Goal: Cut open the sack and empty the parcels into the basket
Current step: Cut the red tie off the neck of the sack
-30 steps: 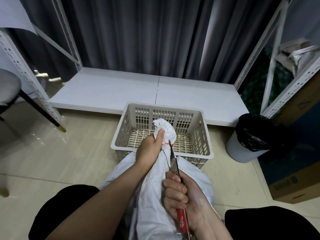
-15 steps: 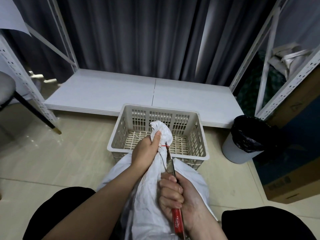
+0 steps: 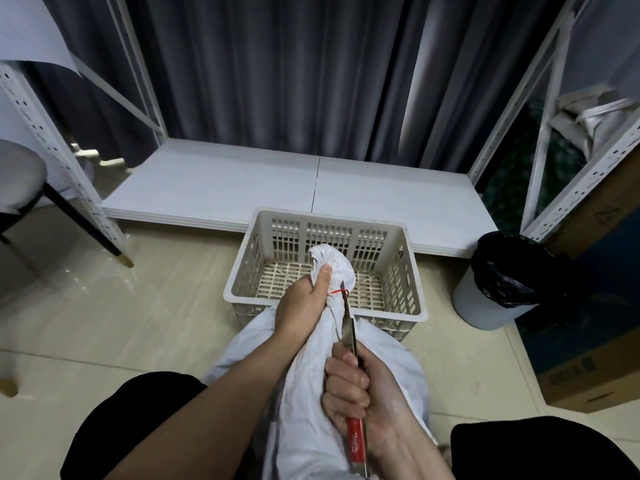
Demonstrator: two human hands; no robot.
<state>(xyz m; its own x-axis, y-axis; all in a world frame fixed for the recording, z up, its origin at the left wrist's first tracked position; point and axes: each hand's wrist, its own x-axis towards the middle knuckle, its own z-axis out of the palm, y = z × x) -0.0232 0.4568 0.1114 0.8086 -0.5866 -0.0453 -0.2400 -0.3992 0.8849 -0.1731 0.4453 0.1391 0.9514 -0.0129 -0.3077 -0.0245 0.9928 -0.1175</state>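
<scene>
Two large items frame the work area: a low white platform (image 3: 214,181) at the far side and tiled floor (image 3: 104,323) in front of it. On the floor at centre stands the slotted plastic basket (image 3: 414,271), with no parcels visible inside. To its right stands a bin (image 3: 498,292) lined with a black bag.

The white sack (image 3: 311,403) rests between the person's knees at the near edge, its gathered neck raised over the near rim of the basket. The left hand (image 3: 304,303) is clenched around the neck just below the bunched top. A red tie (image 3: 335,292) binds the neck beside the thumb.

The right hand (image 3: 360,386) grips a red-handled utility knife (image 3: 353,386), blade pointing away from the body. The blade tip lies at the red tie; whether it is under the tie or only touching it cannot be confirmed from this angle.

Step in hand: severing the tie, so the sack remains closed and emptying has not begun. The next move probably calls for a short, controlled stroke directed away from the left thumb, with the neck held taut.
</scene>
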